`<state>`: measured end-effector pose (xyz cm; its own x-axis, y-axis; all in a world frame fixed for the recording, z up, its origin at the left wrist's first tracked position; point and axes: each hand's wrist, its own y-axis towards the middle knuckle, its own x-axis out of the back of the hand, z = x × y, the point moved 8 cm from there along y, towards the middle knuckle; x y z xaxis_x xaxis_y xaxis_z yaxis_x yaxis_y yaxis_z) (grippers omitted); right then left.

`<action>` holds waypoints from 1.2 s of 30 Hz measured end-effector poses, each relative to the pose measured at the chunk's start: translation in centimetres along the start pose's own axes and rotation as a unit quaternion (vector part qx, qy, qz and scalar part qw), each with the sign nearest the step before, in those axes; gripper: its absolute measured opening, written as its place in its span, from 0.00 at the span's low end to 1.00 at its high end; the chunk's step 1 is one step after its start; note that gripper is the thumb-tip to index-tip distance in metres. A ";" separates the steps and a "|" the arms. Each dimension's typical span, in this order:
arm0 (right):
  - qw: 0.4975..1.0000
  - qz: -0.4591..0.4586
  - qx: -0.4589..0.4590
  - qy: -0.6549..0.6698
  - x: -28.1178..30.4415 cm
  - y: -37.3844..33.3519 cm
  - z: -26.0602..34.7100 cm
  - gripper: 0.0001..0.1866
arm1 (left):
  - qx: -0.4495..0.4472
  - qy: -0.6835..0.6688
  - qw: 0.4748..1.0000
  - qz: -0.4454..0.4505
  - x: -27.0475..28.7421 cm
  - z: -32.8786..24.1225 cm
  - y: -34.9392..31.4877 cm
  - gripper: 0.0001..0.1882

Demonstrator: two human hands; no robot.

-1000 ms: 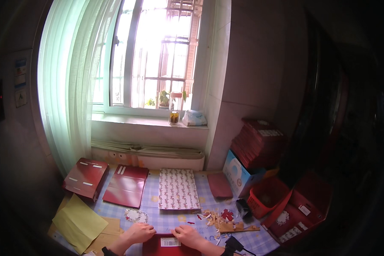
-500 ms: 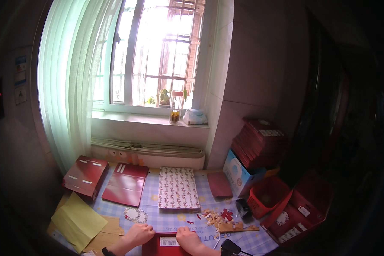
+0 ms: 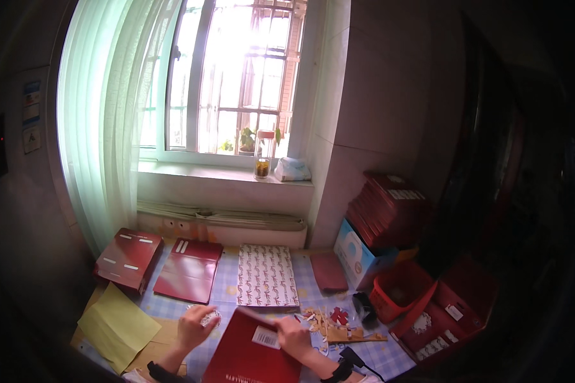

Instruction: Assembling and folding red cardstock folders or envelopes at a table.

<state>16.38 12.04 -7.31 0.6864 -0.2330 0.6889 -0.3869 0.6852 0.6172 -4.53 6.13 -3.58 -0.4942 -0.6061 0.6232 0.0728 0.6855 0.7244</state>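
A dark red flat cardboard piece (image 3: 243, 345) with a white barcode label lies tilted at the near edge of the table. My right hand (image 3: 294, 336) grips it by its upper right edge, thumb on the face. To its left, my left hand (image 3: 197, 324) is off the cardboard, raised, with the thumb apart from the curled fingers and nothing seen in them. Just behind that hand, white wreath-shaped paper cut-outs (image 3: 213, 315) are partly hidden by the fingers. Whether the cardboard is a folded box or a single sheet, I cannot tell.
At the back stand red cardboard stacks (image 3: 129, 256), (image 3: 190, 271) and a patterned white stack (image 3: 267, 276). Paper scraps (image 3: 329, 327) lie right of centre. Beyond are a red basket (image 3: 399, 290), an open red box (image 3: 437, 332) and a blue-white carton (image 3: 358, 255). Yellow paper (image 3: 117, 329) lies left.
The red cardboard has been lifted and tilted, showing more of its face. My left hand has let go of it and moved up and left; my right hand keeps its hold.
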 end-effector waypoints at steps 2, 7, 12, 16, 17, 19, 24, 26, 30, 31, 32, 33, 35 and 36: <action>0.994 -0.027 -0.105 0.018 1.4 0.6 -2.0 0.07 | 0.189 -0.222 0.955 -0.052 0.0 4.7 -0.4 0.16; 0.968 -0.114 -0.187 0.121 1.8 0.2 -4.8 0.09 | 0.299 -0.567 0.766 -0.040 -2.9 9.3 -2.7 0.28; 0.934 -0.138 -0.218 0.248 0.6 -0.5 -5.7 0.11 | 0.248 -0.563 0.782 -0.101 -2.8 9.2 -3.0 0.29; 0.896 -0.138 -0.220 0.361 -0.8 -0.8 -6.6 0.13 | 0.230 -0.645 0.721 -0.106 -2.2 9.6 -2.4 0.24; 0.872 -0.139 -0.225 0.413 -1.1 -0.8 -6.5 0.13 | 0.187 -0.669 0.715 -0.071 -2.3 9.7 -2.8 0.20; 0.845 -0.139 -0.233 0.460 -1.4 -0.8 -6.3 0.14 | 0.202 -0.635 0.745 -0.036 -1.5 8.4 -2.4 0.15; 0.780 0.001 -0.317 0.539 -3.2 -1.9 -7.3 0.20 | 0.264 -0.634 0.727 0.014 -2.8 8.2 -2.7 0.14; 0.759 -0.015 -0.294 0.581 -2.8 -1.7 -6.5 0.19 | 0.297 -0.711 0.637 0.021 -3.1 6.5 -2.3 0.12; 0.602 0.042 -0.241 0.760 -1.2 -0.4 -3.7 0.21 | 0.336 -0.727 0.596 0.055 -3.6 6.6 -3.2 0.12; 0.603 0.043 -0.242 0.759 -1.1 -0.2 -3.7 0.21 | 0.334 -0.729 0.593 0.069 -3.7 6.6 -3.3 0.13; 0.589 0.047 -0.235 0.772 -1.0 -0.1 -3.5 0.21 | 0.332 -0.731 0.590 0.083 -3.9 6.6 -3.5 0.13; 0.575 0.050 -0.228 0.784 -0.9 0.1 -3.3 0.21 | 0.332 -0.732 0.589 0.084 -3.9 6.8 -3.6 0.13; 0.577 0.038 -0.234 0.781 -1.5 -0.2 -3.9 0.22 | 0.336 -0.720 0.601 0.088 -4.2 7.2 -3.8 0.14; 0.578 0.026 -0.240 0.779 -1.8 -0.4 -4.5 0.22 | 0.335 -0.721 0.599 0.089 -4.2 7.1 -3.8 0.14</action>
<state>18.08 15.22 -10.51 0.5478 0.4451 -0.7084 -0.4725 0.8634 0.1771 -8.83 8.95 -11.04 -0.8002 0.1490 -0.5809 0.1101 0.9887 0.1019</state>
